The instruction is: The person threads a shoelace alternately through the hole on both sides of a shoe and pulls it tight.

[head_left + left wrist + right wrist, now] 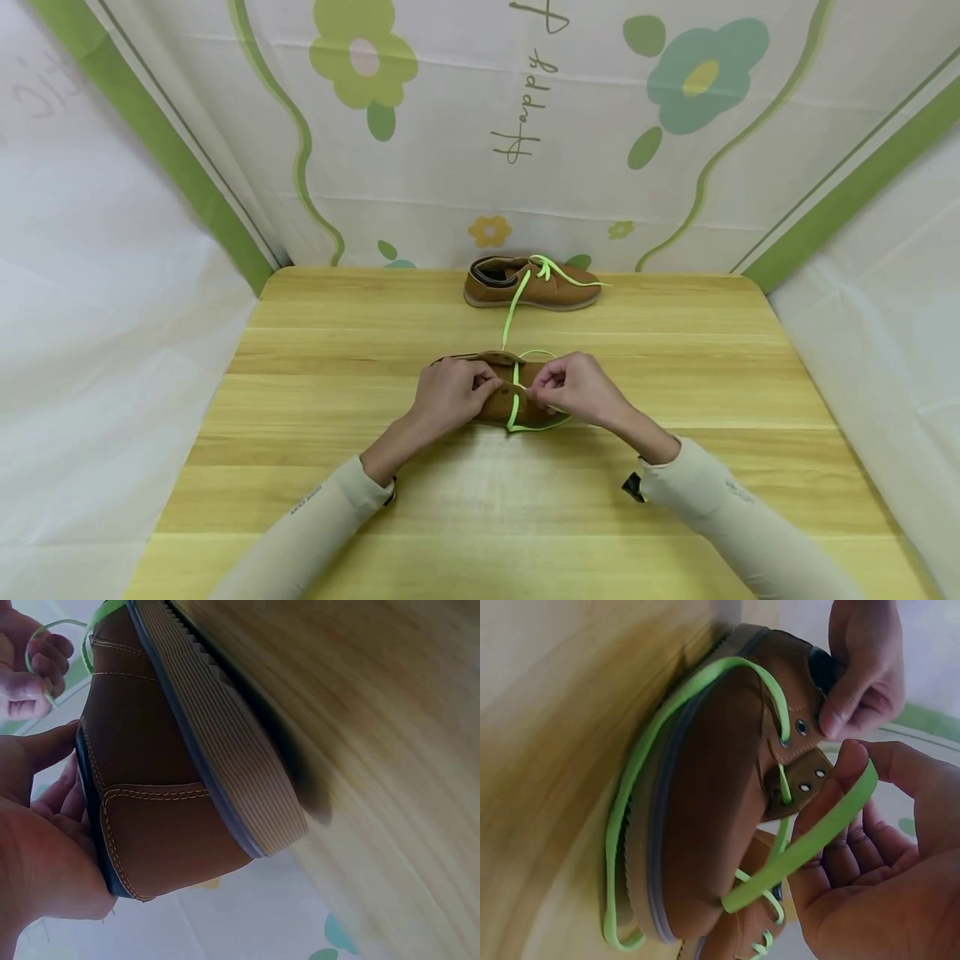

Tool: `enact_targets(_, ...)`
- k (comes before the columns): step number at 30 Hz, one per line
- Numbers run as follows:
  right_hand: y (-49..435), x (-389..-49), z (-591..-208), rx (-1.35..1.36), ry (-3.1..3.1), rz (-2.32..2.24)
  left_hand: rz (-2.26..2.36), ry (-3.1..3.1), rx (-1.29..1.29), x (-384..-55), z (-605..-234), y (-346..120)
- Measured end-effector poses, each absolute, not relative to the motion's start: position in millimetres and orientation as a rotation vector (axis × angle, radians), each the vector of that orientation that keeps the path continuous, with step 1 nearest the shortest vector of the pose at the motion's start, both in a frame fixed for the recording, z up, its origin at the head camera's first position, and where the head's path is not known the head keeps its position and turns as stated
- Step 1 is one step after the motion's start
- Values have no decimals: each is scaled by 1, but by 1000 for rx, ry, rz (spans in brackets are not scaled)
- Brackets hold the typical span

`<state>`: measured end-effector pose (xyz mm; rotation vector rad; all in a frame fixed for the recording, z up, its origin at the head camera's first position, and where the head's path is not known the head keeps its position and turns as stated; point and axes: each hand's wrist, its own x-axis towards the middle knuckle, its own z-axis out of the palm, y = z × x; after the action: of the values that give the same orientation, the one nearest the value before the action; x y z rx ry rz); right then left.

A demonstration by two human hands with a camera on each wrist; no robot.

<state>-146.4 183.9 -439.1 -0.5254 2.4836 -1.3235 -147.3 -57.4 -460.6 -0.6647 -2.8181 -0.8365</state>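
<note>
A brown leather shoe [491, 410] rests on the table, toe to the right, a bright green shoelace [802, 859] threaded through its front eyelets. My left hand [450, 390] pinches the near eyelet flap [804, 733] between thumb and fingers, close to an unlaced eyelet. The left wrist view shows the shoe's heel and ribbed sole [225, 742] beside that hand. Over the toe end, my right hand [581, 387] pinches the lace between thumb and forefinger. One stretch of lace loops down along the sole. The fingers partly hide the shoe's opening.
A second brown shoe [573, 296], strung with green lace, stands at the table's back edge. One green lace strand [512, 312] runs between the two shoes. Behind the wooden table [337, 333] hangs a white flowered curtain [450, 167]; white panels flank both sides.
</note>
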Motion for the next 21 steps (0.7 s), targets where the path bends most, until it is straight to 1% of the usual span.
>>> enact_targets(11,171,-147,-459,-540,2459,-1339,-861,-2838,-655,-146,-460,-56)
enact_targets(21,159,-145,-464,-522,2533,-1335,-905,-2846,-651,-145,-459,-57)
